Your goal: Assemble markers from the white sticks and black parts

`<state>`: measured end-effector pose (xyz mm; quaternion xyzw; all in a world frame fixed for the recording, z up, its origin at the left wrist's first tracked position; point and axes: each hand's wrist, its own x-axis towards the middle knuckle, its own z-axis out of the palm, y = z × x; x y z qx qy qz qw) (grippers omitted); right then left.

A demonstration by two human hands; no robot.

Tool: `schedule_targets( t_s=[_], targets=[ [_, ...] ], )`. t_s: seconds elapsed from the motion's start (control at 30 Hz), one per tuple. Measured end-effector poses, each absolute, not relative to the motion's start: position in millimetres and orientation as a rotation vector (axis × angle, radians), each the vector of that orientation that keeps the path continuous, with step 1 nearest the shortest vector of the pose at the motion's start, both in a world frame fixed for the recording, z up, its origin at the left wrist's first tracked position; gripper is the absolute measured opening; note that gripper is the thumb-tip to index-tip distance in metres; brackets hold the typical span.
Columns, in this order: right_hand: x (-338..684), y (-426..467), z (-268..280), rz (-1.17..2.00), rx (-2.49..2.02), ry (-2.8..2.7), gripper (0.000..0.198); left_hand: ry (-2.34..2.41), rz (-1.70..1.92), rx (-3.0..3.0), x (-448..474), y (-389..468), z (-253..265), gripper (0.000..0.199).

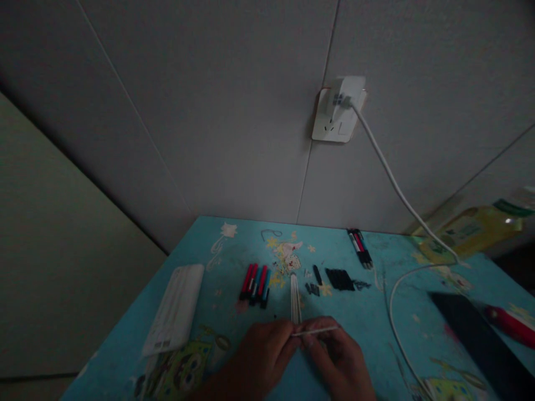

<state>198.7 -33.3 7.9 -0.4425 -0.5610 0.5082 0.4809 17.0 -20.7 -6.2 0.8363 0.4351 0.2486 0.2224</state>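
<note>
My left hand [270,348] and my right hand [334,353] are close together near the table's front, fingers closed. Between them they pinch a thin white pen refill [320,331], lying almost level and pointing right. Just beyond my fingers lies a row of similar white refills [295,298]. To the left are several red, blue and black pen barrels [254,284]. On the right sit a pile of black pen parts [340,279], small springs [361,284], a black piece [317,275] and some small dark bits [312,289]. My fingertips partly hide the refill's left end.
Assembled-looking pens [360,248] lie near the wall. A white power-bank-like block [175,306] is at left. Rightward are a white cable [393,303] from a wall charger [349,92], a yellow bottle [468,231], a dark flat slab [480,340] and a red object [512,326].
</note>
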Motion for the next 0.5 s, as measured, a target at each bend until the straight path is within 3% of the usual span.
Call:
schedule_targets(
  t_s=[0.27, 0.5],
  targets=[
    [216, -28, 19, 1.072, -1.223, -1.447, 0.016, 1.152, 0.588, 2.299, 15, -19, -1, 0.018],
    [212, -25, 21, 1.226, -1.197, -1.586, 0.015, 1.138, 0.559, 2.309, 16, -19, 0, 0.020]
  ],
)
